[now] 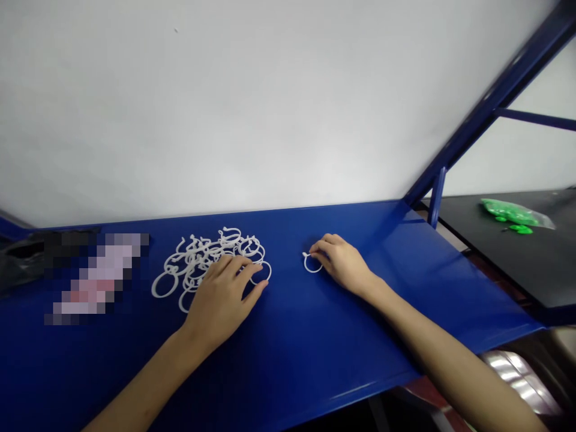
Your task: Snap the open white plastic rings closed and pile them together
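- The left hand [221,300], its grip wide, is over the pile of white rings [197,259] on the left of the blue worktop [315,348].
- The right hand [344,264] touches a single white ring [313,272], right of the pile; whether its narrow grip holds it cannot be told.

Two hands [225,298] [345,264], one lone white ring [314,272], over ten heaped rings [198,259], one blue table [310,336], one black table [508,264], one bag [506,211]

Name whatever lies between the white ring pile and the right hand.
The head view shows one white ring touching the right hand, plus blue tabletop.
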